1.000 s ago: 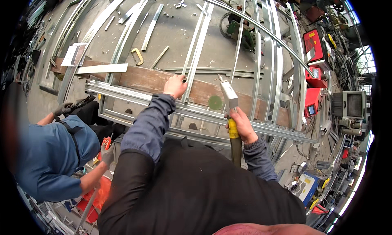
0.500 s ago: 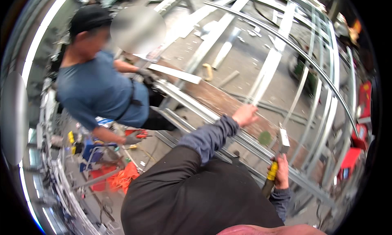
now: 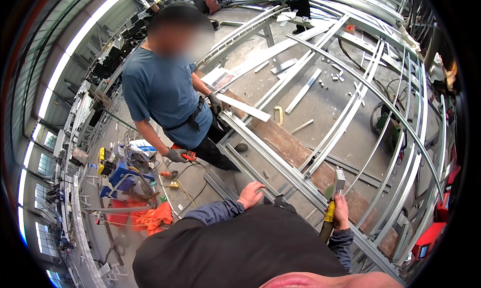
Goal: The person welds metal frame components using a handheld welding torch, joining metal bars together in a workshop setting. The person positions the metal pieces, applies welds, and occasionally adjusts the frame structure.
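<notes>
My left hand is in front of my body, holding nothing, with its fingers loosely stretched out. It is close to the near rail of a large silver metal frame; whether it touches the rail I cannot tell. On the right, my right hand is closed around a hand-held tool with a yellow and dark grip. A boxy silver head sticks up above that hand, and seems to belong to the tool. A brown board lies under the frame's rails, beyond my hands.
A co-worker in a blue shirt stands at the left, a red tool in one gloved hand, the other by a white strip. A curved tube crosses the frame. Orange cloth and offcuts lie on the floor.
My left hand has drawn back from the frame's rails toward my body. My right hand keeps hold of the tool. The view has shifted, and the co-worker's head is raised.
</notes>
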### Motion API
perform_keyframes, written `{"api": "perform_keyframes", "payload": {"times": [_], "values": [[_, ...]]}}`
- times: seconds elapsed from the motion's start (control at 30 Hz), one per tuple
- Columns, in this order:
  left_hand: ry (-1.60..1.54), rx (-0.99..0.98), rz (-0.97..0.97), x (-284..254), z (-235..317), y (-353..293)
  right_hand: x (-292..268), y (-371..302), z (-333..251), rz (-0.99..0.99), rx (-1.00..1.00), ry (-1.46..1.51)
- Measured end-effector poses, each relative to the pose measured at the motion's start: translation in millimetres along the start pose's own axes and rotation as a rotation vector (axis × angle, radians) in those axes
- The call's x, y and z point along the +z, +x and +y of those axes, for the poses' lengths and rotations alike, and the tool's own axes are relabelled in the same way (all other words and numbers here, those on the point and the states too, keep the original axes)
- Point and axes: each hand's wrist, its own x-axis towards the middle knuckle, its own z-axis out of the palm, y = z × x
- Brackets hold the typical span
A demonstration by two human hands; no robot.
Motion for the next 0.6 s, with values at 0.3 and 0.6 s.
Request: {"api": "perform_keyframes", "payload": {"times": [0.3,0.6], "values": [[0.093,0.092,-0.063,6.0,-0.9,17.7,-1.8,17.0,2.1,0.043,-0.064,-0.01],[0.103,0.15,-0.108,4.0,12.4,23.0,3.7,-11.6,-4.2,0.056,-0.035,0.138]]}}
